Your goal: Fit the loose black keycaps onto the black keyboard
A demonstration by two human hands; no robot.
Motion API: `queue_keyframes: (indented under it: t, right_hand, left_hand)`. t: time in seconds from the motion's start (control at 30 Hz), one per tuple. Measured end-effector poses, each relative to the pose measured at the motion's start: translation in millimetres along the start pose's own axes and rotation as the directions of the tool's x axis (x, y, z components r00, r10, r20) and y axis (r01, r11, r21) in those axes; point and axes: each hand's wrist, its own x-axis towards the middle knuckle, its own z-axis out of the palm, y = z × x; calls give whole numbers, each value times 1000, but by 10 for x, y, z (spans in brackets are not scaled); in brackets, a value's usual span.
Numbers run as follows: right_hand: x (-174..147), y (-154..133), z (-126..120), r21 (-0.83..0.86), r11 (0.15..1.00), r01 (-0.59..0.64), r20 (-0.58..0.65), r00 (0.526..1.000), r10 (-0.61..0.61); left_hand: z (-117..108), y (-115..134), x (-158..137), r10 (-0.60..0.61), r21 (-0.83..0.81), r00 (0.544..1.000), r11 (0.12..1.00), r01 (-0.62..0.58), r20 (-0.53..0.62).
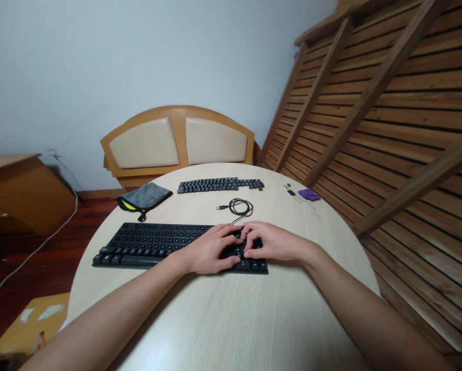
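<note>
A black keyboard [138,239] lies flat on the round table; many of its key positions show bare switches, while keycaps sit along its near rows. My left hand [211,251] rests over its right half, fingers stretched and apart, thumb lying along the near keys. Beside it, my right hand [271,242] curls its fingers and thumb down onto the keyboard's right end. Whatever is between those fingertips is too small or hidden to make out. Behind the keyboard, loose black keycaps [211,184] stand in rows. The coiled USB cable [241,207] lies between.
A grey cloth pouch [148,197] with a yellow lining is at the table's back left. Small tools [291,192] and a purple cloth [309,194] lie at the back right. Wooden slats [404,170] lean close along the right of the round table [231,319].
</note>
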Motion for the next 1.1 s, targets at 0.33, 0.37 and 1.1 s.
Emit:
queue_keyframes:
  t: [0.33,0.37,1.1]
  right_hand:
    - [-2,10,52,-42,999,-10,-11,1000,10]
    - [-6,4,49,-54,998,-16,-6,1000,16]
    - [135,920,-164,-342,765,-545,-536,782,318]
  left_hand:
    - [7,0,0,-10,-8,1000,1000,10,-1]
    - [9,0,0,-10,-11,1000,1000,10,-3]
    - [7,3,-9,-33,-20,999,999,33,-7]
